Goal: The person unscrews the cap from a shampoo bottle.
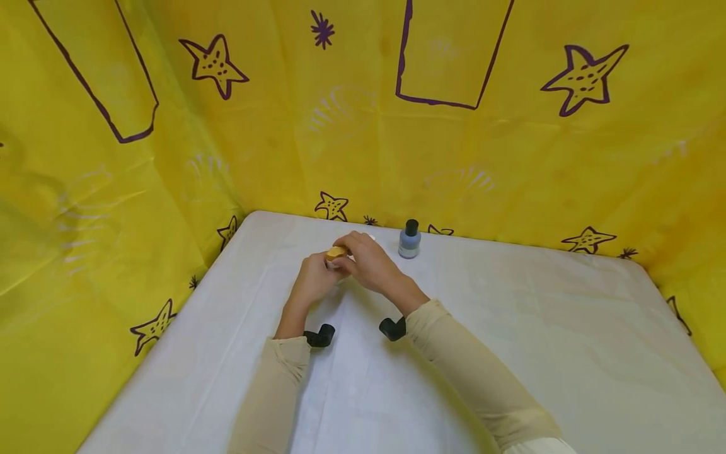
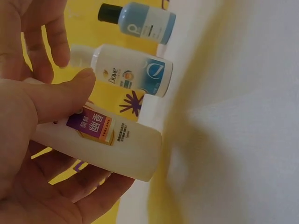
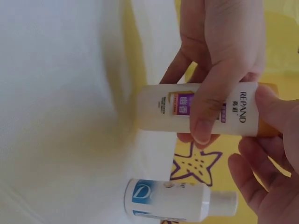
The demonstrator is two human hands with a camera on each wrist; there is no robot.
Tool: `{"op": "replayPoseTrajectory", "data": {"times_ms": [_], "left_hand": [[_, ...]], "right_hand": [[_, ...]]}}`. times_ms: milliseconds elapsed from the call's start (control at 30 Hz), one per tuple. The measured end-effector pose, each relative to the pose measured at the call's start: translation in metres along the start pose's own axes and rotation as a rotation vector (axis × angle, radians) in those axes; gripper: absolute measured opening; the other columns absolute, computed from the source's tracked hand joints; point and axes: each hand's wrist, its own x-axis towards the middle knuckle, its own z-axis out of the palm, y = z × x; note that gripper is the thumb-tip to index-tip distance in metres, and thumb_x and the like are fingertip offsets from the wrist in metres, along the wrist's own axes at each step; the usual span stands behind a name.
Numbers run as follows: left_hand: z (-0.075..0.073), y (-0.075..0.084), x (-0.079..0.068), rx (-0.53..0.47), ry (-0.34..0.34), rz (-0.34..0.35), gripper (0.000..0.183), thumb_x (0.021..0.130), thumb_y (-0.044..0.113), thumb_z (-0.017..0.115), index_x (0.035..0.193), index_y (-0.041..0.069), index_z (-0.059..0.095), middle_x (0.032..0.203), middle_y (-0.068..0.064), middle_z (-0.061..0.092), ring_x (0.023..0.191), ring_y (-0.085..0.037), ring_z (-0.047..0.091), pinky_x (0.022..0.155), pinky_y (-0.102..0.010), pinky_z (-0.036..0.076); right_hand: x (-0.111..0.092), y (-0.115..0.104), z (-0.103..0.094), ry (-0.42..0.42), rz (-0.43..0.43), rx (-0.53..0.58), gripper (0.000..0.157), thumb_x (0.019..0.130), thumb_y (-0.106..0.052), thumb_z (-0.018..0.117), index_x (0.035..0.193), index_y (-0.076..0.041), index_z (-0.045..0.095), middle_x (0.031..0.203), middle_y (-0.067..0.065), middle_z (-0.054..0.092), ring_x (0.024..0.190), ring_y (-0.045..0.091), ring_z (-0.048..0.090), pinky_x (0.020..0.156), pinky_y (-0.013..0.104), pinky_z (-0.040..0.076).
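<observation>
The work at the cap looks barely begun: the small white bottle (image 3: 175, 105) is in both hands, seemingly held off the tabletop (image 1: 539, 328) toward its far edge, nearer the far-left corner than the far-right, and its orange cap (image 3: 267, 127) is on. The left hand (image 1: 317, 277) pinches the body between thumb and fingers; the right hand (image 1: 371, 261) has thumb and fingers pinching the cap, though whether it has loosened cannot be told. Judging by that grip, taking the cap off is what is left. The blue bottle (image 1: 409, 243) and the Dove bottle (image 2: 133, 72) stand near the far edge, both capped and untouched. The head view gives the tabletop's far corners, but the right hand hides most of the Dove bottle. The left wrist view shows both standing bottles side by side; the right wrist view alone shows the REPAND lettering and leaves out the blue bottle.
</observation>
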Motion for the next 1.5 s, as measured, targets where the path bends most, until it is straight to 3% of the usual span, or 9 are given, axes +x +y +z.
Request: {"op": "replayPoseTrajectory", "data": {"times_ms": [133, 267, 433, 567, 800, 933, 1267, 1500], "left_hand": [[-0.001, 0.005, -0.002, -0.034, -0.027, 0.008, 0.022, 0.086, 0.024, 0.080, 0.101, 0.007, 0.076, 0.090, -0.007, 0.074, 0.077, -0.020, 0.056, 0.067, -0.029, 0.046], [-0.002, 0.011, -0.004, -0.059, -0.053, 0.029, 0.021, 0.084, 0.024, 0.084, 0.099, 0.011, 0.077, 0.082, -0.004, 0.071, 0.073, -0.019, 0.051, 0.061, -0.028, 0.042], [0.001, 0.018, -0.006, -0.072, -0.086, 0.077, 0.020, 0.081, 0.024, 0.087, 0.095, 0.015, 0.077, 0.070, 0.001, 0.061, 0.068, -0.018, 0.047, 0.055, -0.026, 0.035], [0.007, 0.023, -0.006, -0.104, -0.111, 0.098, 0.023, 0.078, 0.026, 0.089, 0.095, 0.016, 0.077, 0.075, 0.002, 0.065, 0.071, -0.016, 0.050, 0.058, -0.026, 0.038], [0.014, 0.038, -0.010, -0.189, -0.196, 0.114, 0.032, 0.080, 0.031, 0.088, 0.108, 0.021, 0.077, 0.096, -0.002, 0.077, 0.082, -0.017, 0.070, 0.070, -0.030, 0.053], [0.022, 0.051, -0.013, -0.200, -0.224, 0.142, 0.032, 0.084, 0.035, 0.085, 0.112, 0.022, 0.075, 0.101, -0.003, 0.075, 0.084, -0.018, 0.068, 0.072, -0.030, 0.054], [0.042, 0.078, -0.012, -0.189, -0.277, 0.221, 0.029, 0.090, 0.038, 0.078, 0.113, 0.021, 0.072, 0.099, 0.000, 0.072, 0.084, -0.017, 0.062, 0.073, -0.030, 0.052], [0.055, 0.090, -0.010, -0.164, -0.340, 0.250, 0.026, 0.093, 0.039, 0.074, 0.114, 0.023, 0.070, 0.103, -0.001, 0.069, 0.089, -0.019, 0.060, 0.076, -0.032, 0.052]], "right_hand": [[-0.006, -0.001, -0.008, 0.018, 0.066, 0.048, 0.027, 0.094, -0.028, 0.075, 0.113, -0.010, 0.070, 0.107, 0.003, 0.069, 0.096, 0.020, 0.060, 0.089, 0.035, 0.053], [-0.015, 0.001, -0.016, 0.035, 0.125, 0.079, 0.028, 0.091, -0.030, 0.077, 0.110, -0.011, 0.070, 0.098, 0.001, 0.071, 0.085, 0.016, 0.061, 0.076, 0.029, 0.052], [-0.030, 0.007, -0.027, 0.039, 0.130, 0.099, 0.029, 0.090, -0.030, 0.078, 0.110, -0.011, 0.070, 0.097, 0.002, 0.073, 0.082, 0.013, 0.064, 0.072, 0.025, 0.053], [-0.042, 0.011, -0.037, 0.050, 0.145, 0.135, 0.029, 0.090, -0.029, 0.078, 0.111, -0.010, 0.070, 0.098, 0.003, 0.074, 0.084, 0.014, 0.068, 0.074, 0.027, 0.056], [-0.062, 0.015, -0.057, 0.071, 0.204, 0.198, 0.028, 0.091, -0.029, 0.078, 0.108, -0.009, 0.069, 0.095, 0.003, 0.074, 0.083, 0.014, 0.068, 0.072, 0.029, 0.056], [-0.073, 0.017, -0.068, 0.110, 0.210, 0.225, 0.028, 0.091, -0.028, 0.078, 0.110, -0.009, 0.070, 0.093, 0.004, 0.073, 0.082, 0.016, 0.066, 0.072, 0.030, 0.056], [-0.097, 0.027, -0.086, 0.220, 0.236, 0.241, 0.031, 0.092, -0.026, 0.077, 0.118, -0.010, 0.071, 0.109, 0.006, 0.067, 0.094, 0.022, 0.065, 0.082, 0.035, 0.057], [-0.113, 0.040, -0.089, 0.269, 0.248, 0.256, 0.033, 0.094, -0.019, 0.074, 0.124, -0.007, 0.069, 0.111, 0.009, 0.065, 0.099, 0.023, 0.062, 0.089, 0.032, 0.055]]}}
